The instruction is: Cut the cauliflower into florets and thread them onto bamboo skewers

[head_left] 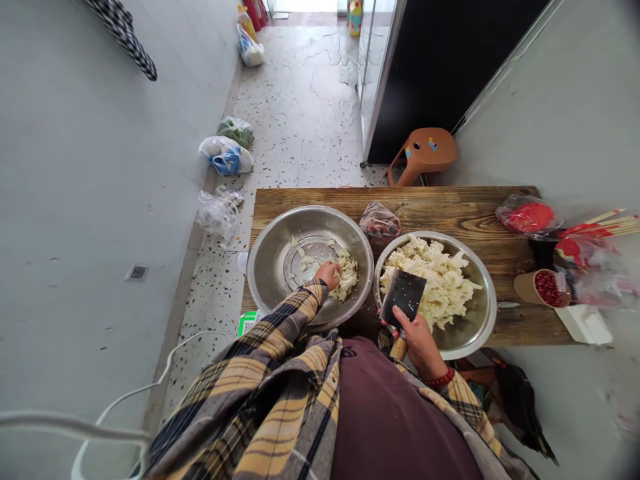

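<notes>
My left hand reaches into the left steel basin, against a small heap of chopped cauliflower pieces on its right side. The fingers look curled in; what they hold, if anything, is hidden. A few loose pale bits lie on the basin's bottom. In my right hand is a cleaver, its dark blade tilted up with white crumbs on it and its wooden handle pointing towards my body. The blade is over the near left edge of the right steel basin, which is heaped with cauliflower florets.
Both basins stand on a wooden table. A plastic-wrapped bundle lies behind them. To the right are a paper cup of red bits, a red bag and skewers. An orange stool stands beyond; bags line the left wall.
</notes>
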`<action>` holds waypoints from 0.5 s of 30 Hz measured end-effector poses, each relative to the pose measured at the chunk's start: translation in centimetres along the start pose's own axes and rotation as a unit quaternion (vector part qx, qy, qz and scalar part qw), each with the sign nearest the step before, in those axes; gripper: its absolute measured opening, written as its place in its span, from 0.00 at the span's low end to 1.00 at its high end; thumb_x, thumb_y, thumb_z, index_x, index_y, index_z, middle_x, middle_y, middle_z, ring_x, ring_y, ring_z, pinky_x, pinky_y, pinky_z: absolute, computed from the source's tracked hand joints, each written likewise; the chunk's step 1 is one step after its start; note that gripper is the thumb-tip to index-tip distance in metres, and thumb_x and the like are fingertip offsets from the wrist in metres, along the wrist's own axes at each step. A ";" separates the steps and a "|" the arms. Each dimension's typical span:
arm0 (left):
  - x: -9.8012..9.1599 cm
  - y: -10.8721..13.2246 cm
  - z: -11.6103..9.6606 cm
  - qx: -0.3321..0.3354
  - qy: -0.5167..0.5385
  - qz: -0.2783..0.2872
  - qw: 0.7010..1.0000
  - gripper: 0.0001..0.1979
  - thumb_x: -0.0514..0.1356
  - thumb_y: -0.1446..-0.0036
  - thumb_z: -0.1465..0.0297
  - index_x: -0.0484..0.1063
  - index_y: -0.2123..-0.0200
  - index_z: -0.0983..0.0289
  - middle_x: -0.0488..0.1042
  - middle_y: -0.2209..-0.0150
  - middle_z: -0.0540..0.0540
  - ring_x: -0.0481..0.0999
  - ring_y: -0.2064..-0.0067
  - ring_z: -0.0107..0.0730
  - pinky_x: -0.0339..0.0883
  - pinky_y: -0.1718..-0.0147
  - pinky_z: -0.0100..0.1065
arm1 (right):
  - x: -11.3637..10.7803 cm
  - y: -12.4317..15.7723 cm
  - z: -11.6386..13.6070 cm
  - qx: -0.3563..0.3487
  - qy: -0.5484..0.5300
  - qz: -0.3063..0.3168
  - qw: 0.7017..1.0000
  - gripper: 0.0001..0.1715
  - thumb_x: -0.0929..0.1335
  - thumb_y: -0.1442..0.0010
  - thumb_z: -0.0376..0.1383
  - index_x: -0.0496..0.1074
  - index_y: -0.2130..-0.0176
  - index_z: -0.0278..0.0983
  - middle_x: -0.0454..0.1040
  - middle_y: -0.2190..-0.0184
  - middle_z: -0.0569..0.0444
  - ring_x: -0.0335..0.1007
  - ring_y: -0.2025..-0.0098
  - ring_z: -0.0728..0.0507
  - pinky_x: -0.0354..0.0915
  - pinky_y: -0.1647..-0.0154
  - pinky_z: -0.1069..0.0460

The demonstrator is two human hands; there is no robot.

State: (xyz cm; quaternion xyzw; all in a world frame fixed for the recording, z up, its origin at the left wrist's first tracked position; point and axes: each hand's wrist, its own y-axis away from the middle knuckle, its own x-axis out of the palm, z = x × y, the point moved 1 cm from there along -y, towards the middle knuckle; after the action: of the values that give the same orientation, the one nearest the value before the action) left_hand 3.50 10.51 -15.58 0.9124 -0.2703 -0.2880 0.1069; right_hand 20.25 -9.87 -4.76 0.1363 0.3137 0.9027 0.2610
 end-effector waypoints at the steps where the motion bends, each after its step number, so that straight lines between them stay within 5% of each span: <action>1: -0.5 -0.1 0.4 -0.003 0.008 0.003 1.000 0.09 0.62 0.62 0.78 0.74 0.73 0.64 0.66 0.78 0.48 0.67 0.74 0.28 0.67 0.65 0.35 | 0.2 0.0 0.0 0.001 -0.002 -0.003 1.000 0.21 0.70 0.49 0.49 0.74 0.66 0.34 0.79 0.66 0.45 0.73 0.73 0.43 0.58 0.84 0.55; 4: -3.1 -0.4 1.8 -0.017 0.040 -0.008 0.999 0.09 0.60 0.55 0.74 0.73 0.66 0.65 0.63 0.81 0.46 0.66 0.79 0.26 0.67 0.73 0.32 | 0.6 0.0 -0.3 0.009 -0.009 -0.006 1.000 0.21 0.71 0.49 0.49 0.74 0.65 0.34 0.79 0.65 0.44 0.73 0.72 0.43 0.57 0.84 0.55; 9: -6.8 0.1 3.7 -0.009 0.041 -0.066 0.997 0.24 0.59 0.49 0.70 0.63 0.47 0.64 0.70 0.69 0.52 0.71 0.73 0.25 0.69 0.70 0.32 | 1.3 0.0 -0.7 0.021 -0.006 -0.002 1.000 0.20 0.71 0.50 0.48 0.74 0.65 0.35 0.79 0.64 0.45 0.74 0.72 0.42 0.57 0.85 0.55; 15: -3.2 2.1 3.8 0.072 -0.090 0.014 0.993 0.18 0.59 0.56 0.76 0.73 0.57 0.63 0.71 0.61 0.56 0.72 0.60 0.34 0.68 0.57 0.37 | 2.2 0.5 -0.6 0.009 0.011 0.005 1.000 0.19 0.70 0.49 0.48 0.74 0.64 0.36 0.79 0.66 0.48 0.74 0.72 0.42 0.57 0.84 0.55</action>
State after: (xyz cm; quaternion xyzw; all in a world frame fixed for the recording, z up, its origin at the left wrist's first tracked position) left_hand -1.80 10.38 -16.47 0.8843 -0.3120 -0.3467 0.0202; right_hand 17.96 -9.24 -4.72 0.1301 0.3242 0.9025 0.2520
